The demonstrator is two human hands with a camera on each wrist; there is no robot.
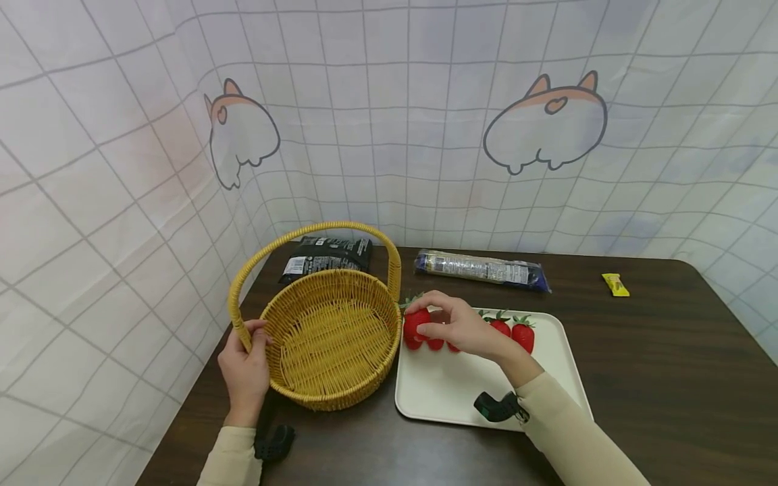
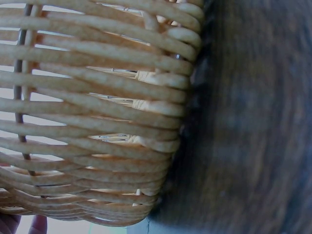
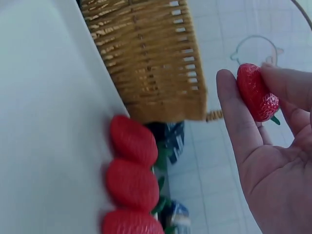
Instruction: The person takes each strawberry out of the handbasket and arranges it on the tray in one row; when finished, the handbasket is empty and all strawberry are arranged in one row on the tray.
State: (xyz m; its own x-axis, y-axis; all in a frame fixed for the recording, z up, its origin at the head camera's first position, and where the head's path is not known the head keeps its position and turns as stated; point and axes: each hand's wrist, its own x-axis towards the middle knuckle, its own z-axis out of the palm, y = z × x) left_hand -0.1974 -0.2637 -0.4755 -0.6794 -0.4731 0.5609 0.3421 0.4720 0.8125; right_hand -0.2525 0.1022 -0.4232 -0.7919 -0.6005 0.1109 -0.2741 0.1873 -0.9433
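Note:
My left hand (image 1: 246, 371) grips the yellow wicker basket (image 1: 365, 388) at its left side, where the tall handle meets the rim. Nothing lies inside the basket. In the left wrist view the woven wall of the basket (image 2: 97, 107) fills much of the frame, with fingertips (image 2: 38, 225) at the lower left. My right hand (image 1: 464, 327) pinches a red strawberry (image 3: 256, 92) between thumb and fingers, raised above the left end of the white tray (image 1: 437, 398). Several more strawberries (image 3: 131, 185) lie in a row along the tray's far side, partly hidden by the hand in the head view.
Behind the basket lies a black packet (image 1: 334, 253). A long blue and clear package (image 1: 483, 268) lies beyond the tray. Far right on the dark wooden table (image 1: 668, 378) is a small yellow wrapper (image 1: 616, 284). A white checked curtain (image 1: 425, 135) hangs around the table.

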